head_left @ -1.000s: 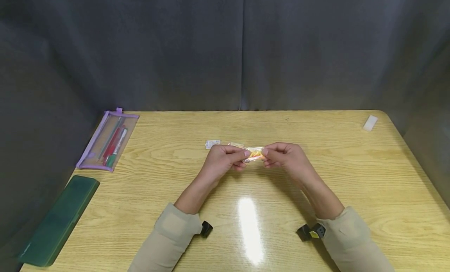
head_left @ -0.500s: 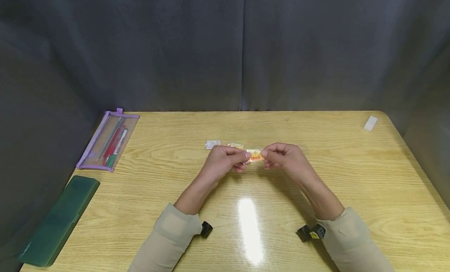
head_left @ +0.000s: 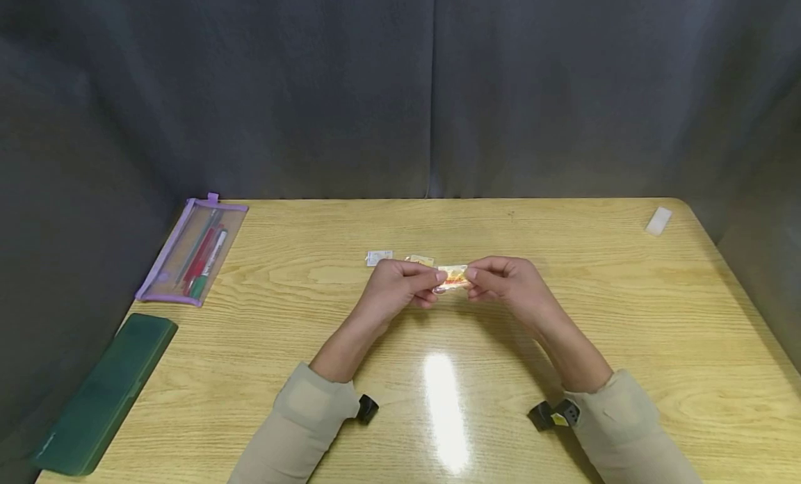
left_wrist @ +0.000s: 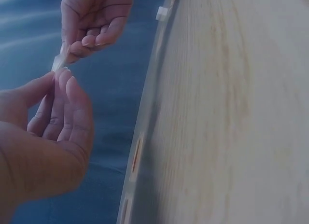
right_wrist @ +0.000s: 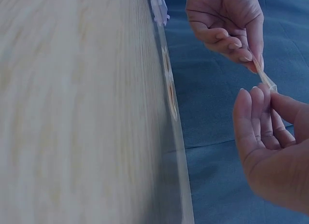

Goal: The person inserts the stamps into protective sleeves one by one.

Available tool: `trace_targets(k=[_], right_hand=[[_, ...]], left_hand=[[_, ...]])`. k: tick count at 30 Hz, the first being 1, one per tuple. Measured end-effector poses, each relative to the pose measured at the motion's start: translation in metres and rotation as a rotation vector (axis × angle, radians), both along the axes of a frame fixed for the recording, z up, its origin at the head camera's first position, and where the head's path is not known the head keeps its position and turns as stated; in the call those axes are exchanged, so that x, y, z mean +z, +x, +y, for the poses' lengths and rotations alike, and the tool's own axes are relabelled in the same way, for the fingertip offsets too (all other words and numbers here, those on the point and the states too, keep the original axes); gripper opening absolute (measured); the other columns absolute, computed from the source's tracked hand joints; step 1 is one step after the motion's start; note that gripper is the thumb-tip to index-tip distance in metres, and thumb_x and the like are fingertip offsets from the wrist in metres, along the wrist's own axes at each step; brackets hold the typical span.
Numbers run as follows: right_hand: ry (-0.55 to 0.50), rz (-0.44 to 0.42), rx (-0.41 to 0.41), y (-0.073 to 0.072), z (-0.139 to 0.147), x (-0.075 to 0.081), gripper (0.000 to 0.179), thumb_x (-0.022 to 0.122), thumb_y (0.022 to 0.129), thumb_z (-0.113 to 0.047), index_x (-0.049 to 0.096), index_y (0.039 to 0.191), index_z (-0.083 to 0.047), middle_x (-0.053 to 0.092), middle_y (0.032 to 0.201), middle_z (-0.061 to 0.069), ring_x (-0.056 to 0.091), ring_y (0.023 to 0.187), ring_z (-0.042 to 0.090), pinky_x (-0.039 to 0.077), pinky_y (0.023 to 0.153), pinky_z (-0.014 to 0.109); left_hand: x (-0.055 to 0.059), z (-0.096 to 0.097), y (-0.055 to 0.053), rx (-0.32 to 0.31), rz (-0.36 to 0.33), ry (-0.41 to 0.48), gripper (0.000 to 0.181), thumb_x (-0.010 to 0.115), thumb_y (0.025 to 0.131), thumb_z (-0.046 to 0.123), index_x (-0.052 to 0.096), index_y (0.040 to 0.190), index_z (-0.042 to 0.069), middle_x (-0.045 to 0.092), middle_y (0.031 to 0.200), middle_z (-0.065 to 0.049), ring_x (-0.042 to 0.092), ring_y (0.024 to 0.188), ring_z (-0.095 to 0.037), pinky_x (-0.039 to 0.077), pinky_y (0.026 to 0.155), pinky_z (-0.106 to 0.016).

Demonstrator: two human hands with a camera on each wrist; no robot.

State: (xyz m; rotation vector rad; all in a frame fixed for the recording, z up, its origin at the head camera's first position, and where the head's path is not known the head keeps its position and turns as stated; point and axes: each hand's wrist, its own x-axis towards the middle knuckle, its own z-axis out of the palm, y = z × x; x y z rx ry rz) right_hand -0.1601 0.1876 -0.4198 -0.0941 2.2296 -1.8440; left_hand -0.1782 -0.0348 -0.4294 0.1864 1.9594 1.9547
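Between both hands, raised above the wooden table point(head_left: 532, 373), is a small shiny plastic packet point(head_left: 453, 278) with yellow and red print. My left hand point(head_left: 395, 288) pinches its left end between thumb and fingers. The right hand point(head_left: 516, 287) pinches the opposite end the same way. Seen edge-on in the left wrist view, the packet point(left_wrist: 59, 61) looks thin and pale. Just behind the left hand lie a flat white packet point(head_left: 379, 257) and a yellowish packet point(head_left: 421, 260), the latter partly covered by that hand.
Along the table's left side lie a purple-edged mesh pouch point(head_left: 169, 251) with several pens inside and a long dark green case point(head_left: 109, 393). A small white block point(head_left: 659, 220) sits near the far right corner. Dark curtains point(head_left: 400, 87) hang around the table.
Both hands keep their pinch in nearly the same place. The packet between them tilts slightly, so the glare on its printed face shifts.
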Motion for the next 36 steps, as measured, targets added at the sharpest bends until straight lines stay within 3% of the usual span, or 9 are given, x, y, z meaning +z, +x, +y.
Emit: trace_targets(k=[5, 12, 17, 26, 36], right_hand=[[-0.006, -0.002, 0.000, 0.0005, -0.0006, -0.0010, 0.033, 0.065, 0.101, -0.020, 0.066, 0.116, 0.009, 0.072, 0.086, -0.003, 0.072, 0.081, 0.012, 0.062, 0.082, 0.030], [-0.002, 0.000, 0.002, 0.0018, -0.0003, -0.0004, 0.042, 0.059, 0.104, -0.029, 0.065, 0.122, 0.008, 0.072, 0.099, 0.006, 0.074, 0.087, 0.017, 0.063, 0.084, 0.033], [0.039, 0.002, 0.017, 0.0034, -0.0038, -0.0001, 0.035, 0.067, 0.100, -0.027, 0.069, 0.116, 0.004, 0.073, 0.102, 0.006, 0.074, 0.084, 0.016, 0.063, 0.085, 0.039], [0.051, -0.009, 0.065, 0.0012, -0.0017, 0.0044, 0.031, 0.059, 0.102, -0.012, 0.064, 0.124, 0.010, 0.075, 0.098, 0.013, 0.075, 0.083, 0.014, 0.064, 0.082, 0.033], [0.094, -0.021, -0.012, -0.0017, 0.0029, 0.0012, 0.029, 0.064, 0.100, -0.017, 0.068, 0.116, 0.007, 0.075, 0.097, 0.014, 0.073, 0.082, 0.014, 0.063, 0.083, 0.036]], left_hand=[[-0.0015, 0.0013, 0.0001, 0.007, -0.009, -0.001, 0.026, 0.076, 0.092, 0.019, 0.077, 0.104, -0.005, 0.077, 0.084, -0.010, 0.071, 0.065, -0.013, 0.063, 0.067, -0.029], [-0.0015, 0.0039, 0.0018, 0.057, 0.005, -0.009, 0.024, 0.078, 0.090, 0.019, 0.078, 0.098, -0.004, 0.074, 0.077, -0.009, 0.068, 0.060, -0.012, 0.063, 0.063, -0.029], [-0.0012, 0.0057, 0.0044, 0.007, 0.031, -0.054, 0.022, 0.078, 0.090, 0.018, 0.079, 0.098, -0.002, 0.075, 0.082, -0.009, 0.068, 0.062, -0.013, 0.063, 0.064, -0.031], [0.0016, -0.0009, 0.0025, -0.033, 0.053, -0.115, 0.020, 0.073, 0.093, 0.018, 0.078, 0.101, 0.000, 0.075, 0.088, -0.012, 0.070, 0.066, -0.013, 0.064, 0.070, -0.037], [0.0036, 0.0006, 0.0026, 0.024, 0.038, -0.131, 0.015, 0.074, 0.093, 0.015, 0.080, 0.100, 0.003, 0.076, 0.090, -0.012, 0.074, 0.075, -0.024, 0.065, 0.077, -0.040]])
